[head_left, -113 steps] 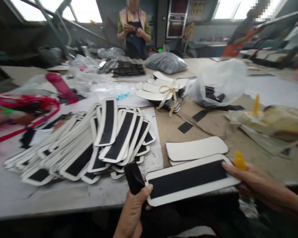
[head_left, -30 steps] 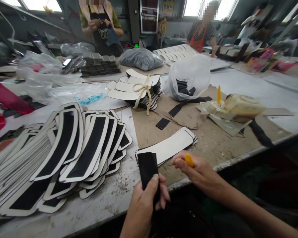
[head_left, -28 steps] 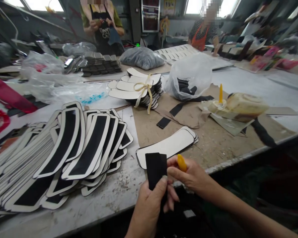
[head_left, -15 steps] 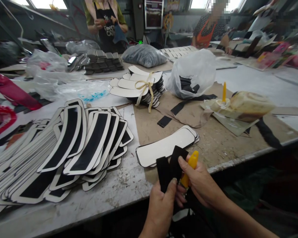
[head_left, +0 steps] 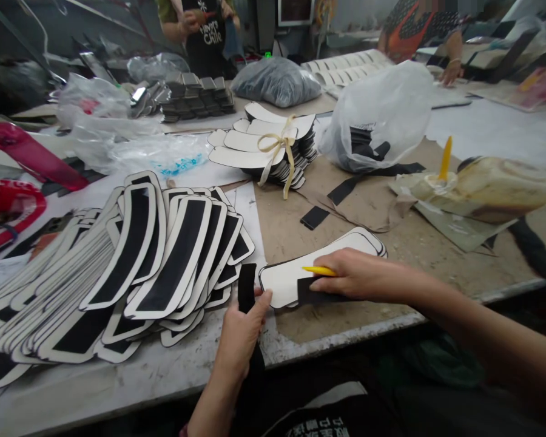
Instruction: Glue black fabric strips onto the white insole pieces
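My left hand [head_left: 242,331] is at the table's front edge, its fingers closed on a black strip [head_left: 246,285] that stands up from the grip. To its right, my right hand [head_left: 352,274] pinches another black strip [head_left: 316,291] over a small stack of curved white pieces [head_left: 291,273]. That hand also holds a yellow-handled tool [head_left: 319,271], pointing left; its working end is hidden. At the left lies a large pile of curved white pieces [head_left: 131,315] bearing black strips.
Behind the small stack sit a ribbon-tied bundle [head_left: 259,142], a clear bag [head_left: 382,115] with black strips, and a loose black strip [head_left: 315,217]. A stained plastic container [head_left: 500,188] with a yellow stick lies at the right. Two people work across the table.
My hands have moved apart, each with a black strip. The left went left toward the pile; the right moved over the small white stack, keeping the yellow-handled tool. The view has shifted.
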`<state>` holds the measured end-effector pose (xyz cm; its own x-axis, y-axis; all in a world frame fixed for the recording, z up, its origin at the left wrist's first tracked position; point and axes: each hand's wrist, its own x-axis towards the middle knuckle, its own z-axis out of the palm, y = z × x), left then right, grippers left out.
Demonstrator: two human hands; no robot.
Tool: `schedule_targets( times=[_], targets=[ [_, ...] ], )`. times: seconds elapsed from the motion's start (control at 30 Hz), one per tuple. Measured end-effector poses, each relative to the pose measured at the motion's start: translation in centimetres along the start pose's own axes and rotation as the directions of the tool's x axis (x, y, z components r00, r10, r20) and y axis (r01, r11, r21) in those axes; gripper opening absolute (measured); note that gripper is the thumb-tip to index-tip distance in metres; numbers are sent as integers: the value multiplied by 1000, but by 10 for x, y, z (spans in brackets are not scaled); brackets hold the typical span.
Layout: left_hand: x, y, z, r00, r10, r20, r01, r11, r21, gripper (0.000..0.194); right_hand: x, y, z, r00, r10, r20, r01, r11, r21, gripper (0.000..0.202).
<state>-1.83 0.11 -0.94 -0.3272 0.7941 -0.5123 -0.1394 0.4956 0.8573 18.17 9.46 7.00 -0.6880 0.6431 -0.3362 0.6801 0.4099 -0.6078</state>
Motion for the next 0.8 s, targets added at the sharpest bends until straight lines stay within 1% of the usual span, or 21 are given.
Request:
schedule_targets(
  times=[0.07,0.1,0.17,0.23,0.33,0.43,0.53,0.7,0.8],
  targets=[
    [5,2,2,998,-8,61,8,1000,1,38,30,-9,5,992,-20,125,24,999,-30,20],
    [8,1,1,997,-6,83,6,1000,0,36,43,-11,8,986,-23,166,32,998,-50,21],
    [11,1,-1,993,-2,117,1,1000,4,34,63,-14,14,978,-10,210,34,993,-112,24],
    [13,1,-4,991,-9,137,9,1000,-1,32,74,-14,19,977,28,212,16,979,-201,26],
    [14,3,-6,988,-40,146,44,999,-24,29,81,-14,23,980,44,196,12,961,-277,28],
    [14,5,-5,987,-72,147,80,995,-53,29,81,-14,23,978,58,201,2,957,-290,28],
    [16,7,-4,988,-91,124,98,994,-53,29,81,-14,22,977,70,204,-5,953,-304,27],
    [20,8,2,992,-108,67,107,994,17,35,85,-15,24,979,32,202,31,953,-302,27],
    [22,5,5,996,-84,33,83,995,49,34,81,-17,25,983,49,176,12,944,-331,28]
  ],
)
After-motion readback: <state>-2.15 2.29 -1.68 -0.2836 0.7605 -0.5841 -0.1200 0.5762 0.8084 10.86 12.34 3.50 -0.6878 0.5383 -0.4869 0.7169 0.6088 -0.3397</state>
